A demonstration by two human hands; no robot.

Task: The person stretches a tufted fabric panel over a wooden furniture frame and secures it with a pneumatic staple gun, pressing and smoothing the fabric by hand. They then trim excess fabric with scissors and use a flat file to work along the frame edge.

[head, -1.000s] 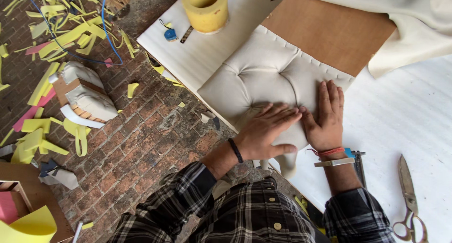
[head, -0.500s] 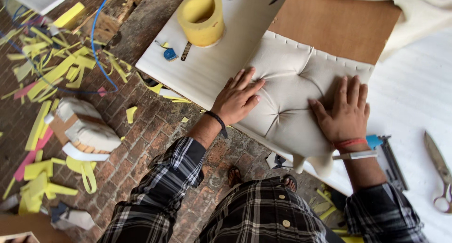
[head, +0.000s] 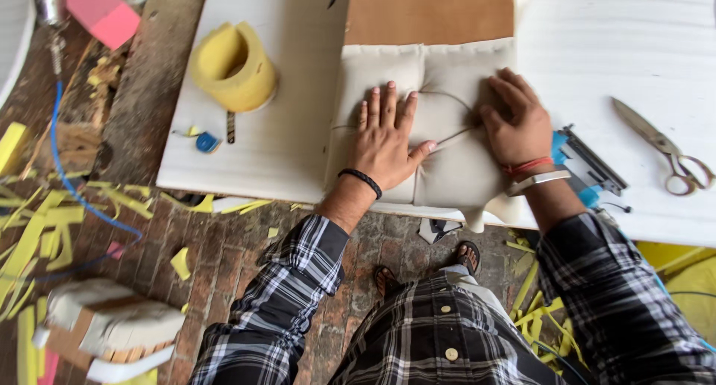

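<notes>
A cream tufted cushion cover (head: pixel 440 79) lies on a white table (head: pixel 268 146), fixed over a brown board (head: pixel 429 12). My left hand (head: pixel 384 135) lies flat on the cushion's left panel, fingers spread, a black band on the wrist. My right hand (head: pixel 514 120) presses the cushion's right part with fingers bent into a seam, a red thread and a metal bangle on the wrist. Neither hand holds a tool.
A yellow foam ring (head: pixel 231 64) and a small blue item (head: pixel 206 142) sit on the table's left part. A blue staple gun (head: pixel 585 165) and scissors (head: pixel 664 146) lie at the right. Yellow foam scraps (head: pixel 45 228), a blue hose (head: pixel 63 161) and an upholstered piece (head: pixel 108 329) litter the brick floor.
The view has swung so the cushion now lies square in front. My left hand moved from the cushion's left edge onto its panel; my right hand stayed on the right side.
</notes>
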